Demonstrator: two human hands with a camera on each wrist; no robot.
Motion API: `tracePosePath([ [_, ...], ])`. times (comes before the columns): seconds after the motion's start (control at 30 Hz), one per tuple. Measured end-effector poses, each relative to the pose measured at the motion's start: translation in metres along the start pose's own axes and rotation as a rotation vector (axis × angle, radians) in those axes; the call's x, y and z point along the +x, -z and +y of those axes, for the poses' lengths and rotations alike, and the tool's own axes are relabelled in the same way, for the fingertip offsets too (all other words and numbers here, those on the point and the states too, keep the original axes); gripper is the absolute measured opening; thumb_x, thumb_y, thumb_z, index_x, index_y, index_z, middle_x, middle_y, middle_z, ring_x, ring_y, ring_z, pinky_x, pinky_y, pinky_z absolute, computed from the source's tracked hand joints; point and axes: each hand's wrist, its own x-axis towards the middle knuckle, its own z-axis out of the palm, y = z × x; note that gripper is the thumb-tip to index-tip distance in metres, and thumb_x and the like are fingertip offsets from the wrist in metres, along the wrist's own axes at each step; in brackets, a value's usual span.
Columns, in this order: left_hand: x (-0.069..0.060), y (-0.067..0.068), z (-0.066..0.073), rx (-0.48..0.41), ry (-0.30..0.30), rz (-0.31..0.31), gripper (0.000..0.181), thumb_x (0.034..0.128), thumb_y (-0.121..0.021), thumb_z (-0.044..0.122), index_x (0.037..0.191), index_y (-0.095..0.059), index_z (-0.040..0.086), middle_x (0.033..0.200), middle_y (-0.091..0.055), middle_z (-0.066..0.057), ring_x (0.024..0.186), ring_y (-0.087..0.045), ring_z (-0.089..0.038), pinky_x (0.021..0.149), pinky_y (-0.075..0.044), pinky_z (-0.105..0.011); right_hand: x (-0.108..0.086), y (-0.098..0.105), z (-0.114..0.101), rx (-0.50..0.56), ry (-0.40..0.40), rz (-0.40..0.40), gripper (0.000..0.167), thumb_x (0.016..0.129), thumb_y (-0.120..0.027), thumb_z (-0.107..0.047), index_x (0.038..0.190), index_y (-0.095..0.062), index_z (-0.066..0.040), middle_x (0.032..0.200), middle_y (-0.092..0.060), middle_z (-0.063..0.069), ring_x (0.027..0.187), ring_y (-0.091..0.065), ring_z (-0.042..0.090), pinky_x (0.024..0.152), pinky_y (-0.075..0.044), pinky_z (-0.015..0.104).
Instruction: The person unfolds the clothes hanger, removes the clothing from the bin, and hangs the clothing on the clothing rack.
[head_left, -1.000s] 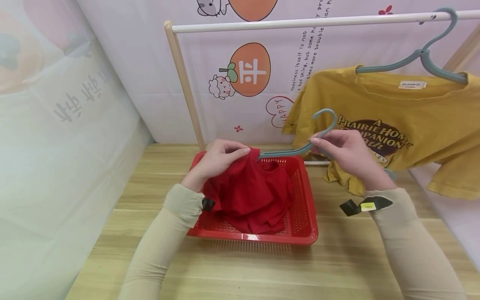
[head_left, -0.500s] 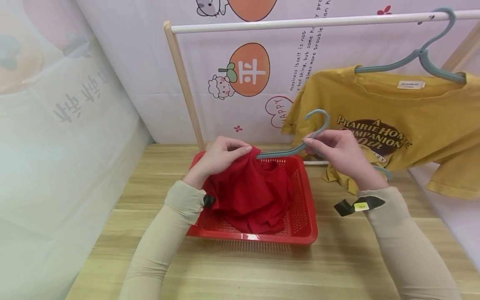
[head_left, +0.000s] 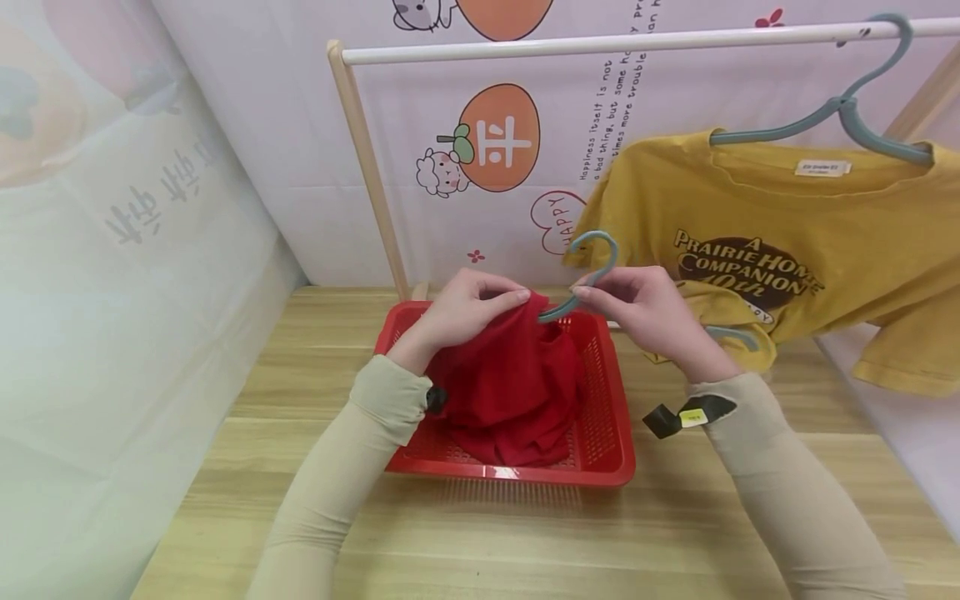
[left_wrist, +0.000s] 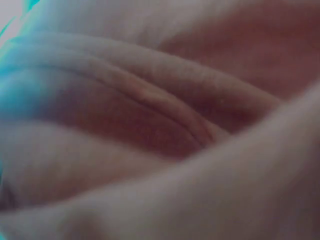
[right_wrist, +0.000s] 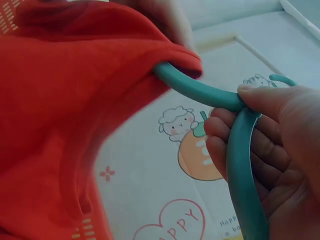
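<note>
A red shirt (head_left: 510, 383) lies bunched in the red basket (head_left: 619, 450), its neckline lifted at the top. My left hand (head_left: 472, 310) pinches the cloth by that neckline. With thumb and fingers my right hand (head_left: 645, 312) grips a teal hanger (head_left: 597, 271) just below its hook. In the right wrist view one arm of the hanger (right_wrist: 200, 92) runs inside the neck opening of the red shirt (right_wrist: 75, 90); the other arm hangs free past the palm of the right hand (right_wrist: 285, 145). Blurred skin of the left hand fills the left wrist view.
A yellow T-shirt (head_left: 750, 200) hangs on another teal hanger (head_left: 795, 129) from the white rail (head_left: 562, 47) at the back right. The rack's wooden post (head_left: 367, 167) stands behind the basket. All this is on a wooden table (head_left: 480, 542) against printed wall sheets.
My right hand has moved left and slightly down, sliding the hanger's arm deeper into the red shirt's neck. The left hand has shifted a little to the right with the cloth.
</note>
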Motion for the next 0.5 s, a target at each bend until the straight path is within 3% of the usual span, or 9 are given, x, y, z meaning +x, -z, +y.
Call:
tracePosePath([
  [0.27, 0.008, -0.012, 0.003, -0.027, -0.036, 0.033, 0.021, 0.0982, -0.071, 0.022, 0.113, -0.080, 0.010, 0.100, -0.076, 0.006, 0.092, -0.067, -0.012, 0.083, -0.054, -0.031, 0.003, -0.011, -0.002, 0.058, 0.055, 0.015, 0.021, 0.098, -0.072, -0.021, 0.106, -0.076, -0.002, 0.093, -0.076, 0.008, 0.087, -0.074, 0.024, 0.078, -0.059, 0.027],
  [0.37, 0.006, -0.012, 0.005, -0.030, -0.027, 0.033, 0.022, 0.0956, -0.074, 0.021, 0.115, -0.079, 0.011, 0.102, -0.075, 0.007, 0.094, -0.068, -0.011, 0.085, -0.054, -0.030, 0.003, -0.010, 0.000, 0.048, 0.033, 0.045, 0.022, 0.097, -0.073, -0.023, 0.106, -0.077, -0.004, 0.092, -0.076, 0.008, 0.085, -0.074, 0.023, 0.073, -0.060, 0.027],
  [0.5, 0.003, -0.009, 0.008, 0.039, -0.007, 0.025, 0.024, 0.0892, -0.082, 0.026, 0.110, -0.079, 0.014, 0.099, -0.074, 0.008, 0.092, -0.067, -0.010, 0.085, -0.054, -0.029, 0.002, -0.006, 0.000, 0.013, 0.008, 0.073, 0.025, 0.097, -0.073, -0.028, 0.108, -0.078, -0.007, 0.092, -0.076, 0.006, 0.082, -0.073, 0.019, 0.070, -0.060, 0.027],
])
